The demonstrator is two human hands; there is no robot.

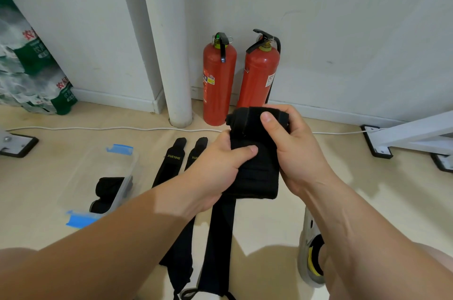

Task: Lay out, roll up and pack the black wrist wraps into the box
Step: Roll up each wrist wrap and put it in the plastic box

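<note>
Both hands hold one black wrist wrap (257, 172) up in mid-air, partly rolled at its top. My left hand (220, 167) grips its left side with the thumb pressed across the front. My right hand (289, 143) grips the rolled top, thumb over the roll. The wrap's loose tail (219, 245) hangs down to the floor. Two more black wraps (169, 167) lie flat side by side on the floor, partly hidden by my left forearm. A clear plastic box (122, 165) with blue clips stands at the left, with rolled black wraps (109, 188) inside.
Two red fire extinguishers (218, 79) stand against the wall behind the hands, next to a white pipe (171, 54). A white cable runs along the floor. White frame feet (377, 143) sit at the right, a bottle pack (31, 74) at the left, my shoe (311, 245) at lower right.
</note>
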